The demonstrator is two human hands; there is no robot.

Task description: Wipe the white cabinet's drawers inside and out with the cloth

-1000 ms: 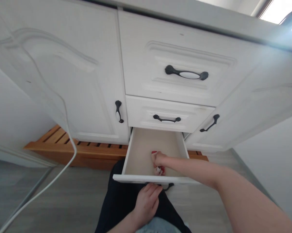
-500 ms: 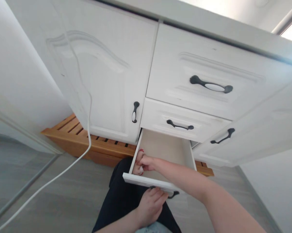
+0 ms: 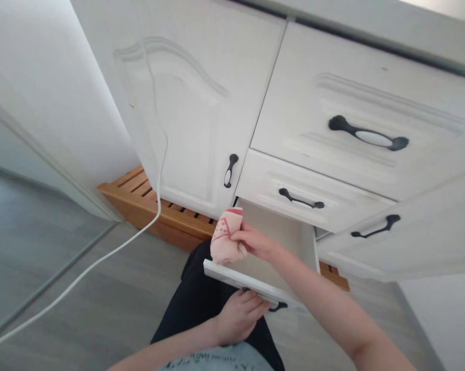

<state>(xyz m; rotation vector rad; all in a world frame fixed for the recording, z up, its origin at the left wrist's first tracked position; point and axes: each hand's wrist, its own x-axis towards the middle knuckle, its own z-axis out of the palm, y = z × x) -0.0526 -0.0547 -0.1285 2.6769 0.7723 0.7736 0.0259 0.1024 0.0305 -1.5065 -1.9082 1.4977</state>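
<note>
- Sock point(image 3: 225, 238), pink with red trim, sits bunched in the right hand point(image 3: 255, 242), fingers closed round it, just above the open drawer point(image 3: 251, 281).
- Its long axis runs upright, red cuff topmost, tilted slightly right.
- Left hand point(image 3: 238, 314) curls on the drawer handle point(image 3: 275, 306).
- Step: lifting the sock clear; next likely needs a steady grip.

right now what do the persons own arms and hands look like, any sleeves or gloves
Both arms are bare to the edge of the picture: no sleeves, gloves, watch or rings that I can make out. The left hand and the right hand are uncovered, and the fingernails look unpainted, though the picture is soft. Near the bottom edge, a light grey top with dark lettering shows, above dark trousers.
</note>
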